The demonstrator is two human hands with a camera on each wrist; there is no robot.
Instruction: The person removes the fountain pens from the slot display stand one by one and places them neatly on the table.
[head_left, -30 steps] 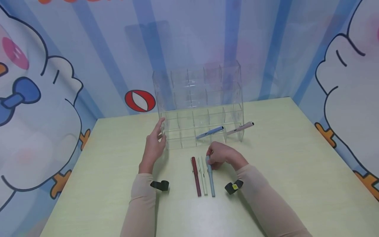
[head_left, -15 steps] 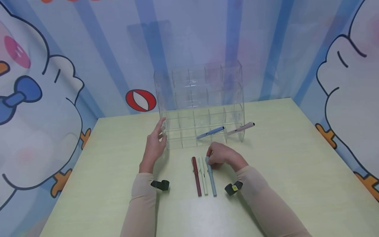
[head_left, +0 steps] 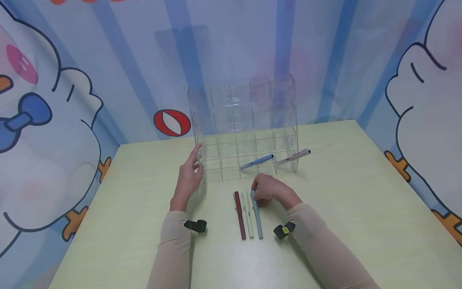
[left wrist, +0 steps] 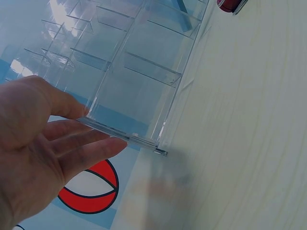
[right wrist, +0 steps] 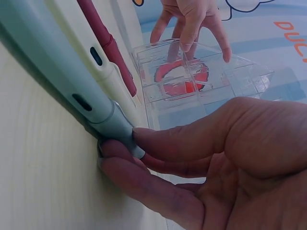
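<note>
In the head view my left hand is at the left side of a clear acrylic rack. Its thumb and spread, fairly straight fingers touch the side panel, as the left wrist view shows. My right hand pinches the capped end of a grey-blue pen between thumb and fingers. That pen lies on the table beside a pale green pen and a dark red pen. A blue pen and a pale pinkish pen lean in the rack's lowest row.
The rack has several tiers of compartments and stands at the back of the pale table. Behind it hangs a blue striped backdrop with cartoon figures. Each wrist carries a small black camera; one is the left camera.
The grey-blue pen's lower end swings slightly right, then slightly back, under the right hand. The left hand stays against the rack.
</note>
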